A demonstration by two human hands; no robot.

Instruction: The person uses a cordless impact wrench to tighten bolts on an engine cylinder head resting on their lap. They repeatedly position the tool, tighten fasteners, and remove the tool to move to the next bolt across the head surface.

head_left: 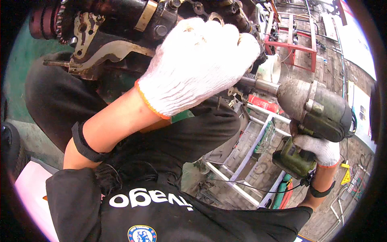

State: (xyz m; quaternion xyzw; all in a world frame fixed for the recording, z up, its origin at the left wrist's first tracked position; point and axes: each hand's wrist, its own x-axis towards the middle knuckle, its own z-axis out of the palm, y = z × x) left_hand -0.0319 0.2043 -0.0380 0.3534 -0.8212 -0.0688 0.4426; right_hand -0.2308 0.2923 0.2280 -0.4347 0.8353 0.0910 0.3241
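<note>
My left hand (201, 60), in a white knit glove with an orange cuff, is closed in front of a greasy engine or gearbox assembly (133, 20). Its fingertips are hidden, so what they grip cannot be made out. My right hand (318, 149), also gloved, is wrapped round the handle of a green and grey cordless impact wrench (322, 109). The tool lies nearly level, its nose toward my left hand. From that nose a metal socket shaft (258, 84) runs left and passes out of sight beneath the left glove.
A white metal frame (229, 177) with tools stands below, beside a red cylinder (262, 103). Farther off are a red metal stand (296, 52) and a white bucket (271, 68). A black cable (258, 189) hangs near the wrench. My bent legs (181, 137) are under the assembly.
</note>
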